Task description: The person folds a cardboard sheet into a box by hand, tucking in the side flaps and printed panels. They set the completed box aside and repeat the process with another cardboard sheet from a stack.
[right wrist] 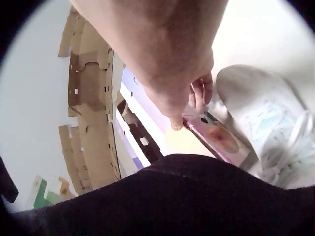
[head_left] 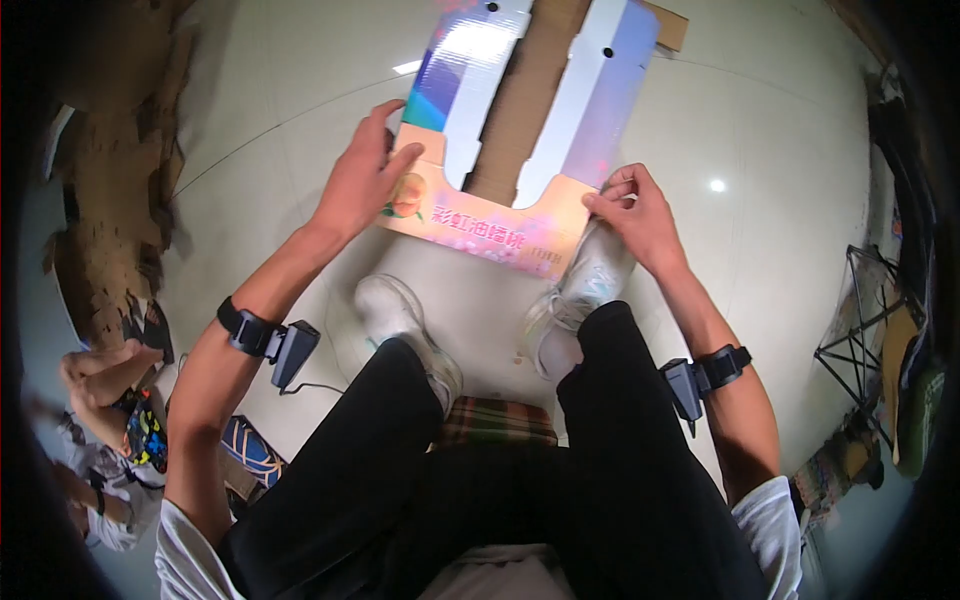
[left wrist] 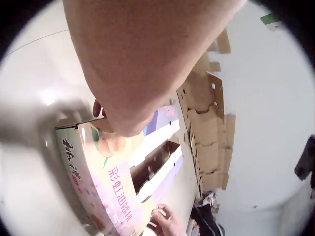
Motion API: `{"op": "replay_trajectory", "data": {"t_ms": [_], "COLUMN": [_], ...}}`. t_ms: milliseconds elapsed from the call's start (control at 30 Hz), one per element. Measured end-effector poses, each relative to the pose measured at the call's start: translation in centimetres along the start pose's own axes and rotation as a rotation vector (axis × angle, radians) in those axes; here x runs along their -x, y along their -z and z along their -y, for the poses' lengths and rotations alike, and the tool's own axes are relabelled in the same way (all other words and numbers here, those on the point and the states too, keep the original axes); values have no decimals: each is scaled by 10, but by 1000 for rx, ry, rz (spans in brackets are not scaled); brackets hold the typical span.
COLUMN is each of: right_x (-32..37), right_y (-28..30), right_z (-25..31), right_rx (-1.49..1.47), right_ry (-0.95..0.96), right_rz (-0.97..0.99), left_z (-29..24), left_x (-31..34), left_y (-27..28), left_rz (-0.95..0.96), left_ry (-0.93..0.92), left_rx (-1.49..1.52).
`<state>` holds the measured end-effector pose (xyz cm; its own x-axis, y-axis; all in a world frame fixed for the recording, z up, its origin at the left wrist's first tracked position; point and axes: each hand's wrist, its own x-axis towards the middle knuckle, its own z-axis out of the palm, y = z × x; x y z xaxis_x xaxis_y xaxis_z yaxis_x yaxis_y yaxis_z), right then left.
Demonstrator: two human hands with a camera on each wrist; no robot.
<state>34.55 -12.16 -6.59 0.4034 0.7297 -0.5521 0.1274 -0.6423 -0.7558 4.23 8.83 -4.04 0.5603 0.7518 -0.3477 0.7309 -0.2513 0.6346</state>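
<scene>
A printed cardboard fruit box, with a peach picture and pink Chinese lettering on its near panel, lies on the floor before the person's feet. Its long side flaps fold inward, and brown cardboard shows through the gap between them. My left hand grips the box's near left corner, thumb on the top panel and fingers over the side. At the near right corner, my right hand pinches the edge between thumb and curled fingers. In the right wrist view the right fingers reach down along the box's side.
White shoes stand close to the box's near side. Flattened brown cardboard is stacked along the left, and another person's leg shows at lower left. A black wire frame stands at right. Glossy tile floor surrounds the box.
</scene>
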Motion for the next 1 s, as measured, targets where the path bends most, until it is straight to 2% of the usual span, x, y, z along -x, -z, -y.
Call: {"op": "replay_trajectory", "data": {"t_ms": [33,100,200,267,300,400,467,500,600,700,800,900,1000], "right_x": [-2,0,14,15,14,2,-2,-2,-1,1,6,18,22], "right_y": [3,1,0,-2,-3,-23,-24,-21,-14,-9,-10,-6,-18], "right_z": [0,8,40,56,64,71,70,69,71,76,84,107,101], "right_rx": [-1,151,468,643,774,908,1002,1038,1094,1068,968,855,681], "right_ry": [2,153,423,644,768,909,835,810,801,756,756,743,721], "right_rz": [80,-1,-63,-57,11,181,254,251,224,257,270,360,445], "left_z": [-3,-10,-25,-26,-30,-37,-45,-46,-46,-53,-50,-47,-37], "left_x": [3,6,2,-3,-6,-8,-15,-18,-25,-23,-27,-29,-34], "left_y": [1,0,16,18,20,18,12,5,-1,5,5,4,18], "left_rz": [-26,-73,67,78,89,130,211,113,32,115,60,18,321], "left_ry": [-63,-187,-135,-199,-249,-343,-417,-557,-660,-488,-536,-423,-118], "left_rx": [-78,-236,-242,-312,-389,-484,-487,-492,-360,-106,-39,78,404]}}
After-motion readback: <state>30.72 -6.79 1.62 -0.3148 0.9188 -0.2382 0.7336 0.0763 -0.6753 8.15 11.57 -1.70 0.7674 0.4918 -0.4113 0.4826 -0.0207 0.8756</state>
